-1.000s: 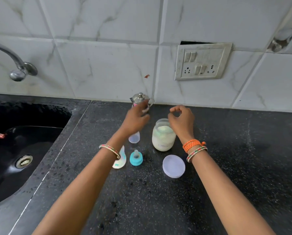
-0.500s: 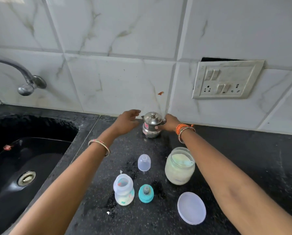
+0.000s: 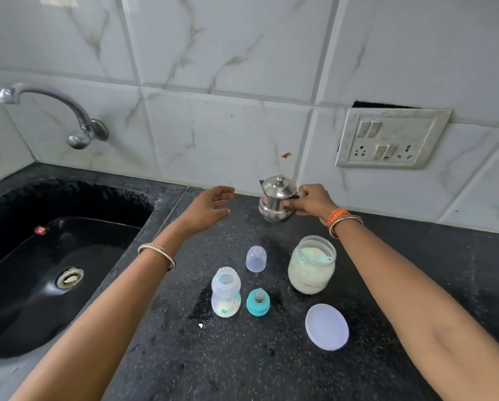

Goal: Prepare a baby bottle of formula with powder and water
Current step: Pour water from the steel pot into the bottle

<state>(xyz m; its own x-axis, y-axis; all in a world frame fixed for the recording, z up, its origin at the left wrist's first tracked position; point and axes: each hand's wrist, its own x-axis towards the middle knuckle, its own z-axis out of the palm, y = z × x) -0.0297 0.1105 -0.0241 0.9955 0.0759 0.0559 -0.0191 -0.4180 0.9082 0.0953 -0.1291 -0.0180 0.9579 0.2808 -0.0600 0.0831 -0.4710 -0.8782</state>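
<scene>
Nearest on the dark counter (image 3: 242, 366) lies the round jar lid (image 3: 327, 326), flat and to the right. Just beyond it, left of centre, the baby bottle (image 3: 226, 292) stands upright with its long axis vertical and its uncapped mouth pointing up, ready to be filled; the teal nipple ring (image 3: 258, 302) sits just beside it on the right, and the clear cap (image 3: 256, 259) stands a little farther back. The open powder jar (image 3: 312, 264), scoop inside, stands to the right of these. Farther still, near the wall, the right hand (image 3: 310, 201) closes around the handle side of the small steel kettle (image 3: 276, 202), its spout pointing left, while the left hand (image 3: 210, 208) hovers spread and empty, just left of the kettle and not touching it. The step in hand looks like fetching water; the next move likely calls for bringing the kettle near, over the bottle's mouth, and tipping the spout carefully, the narrow opening leaving little margin for spills.
</scene>
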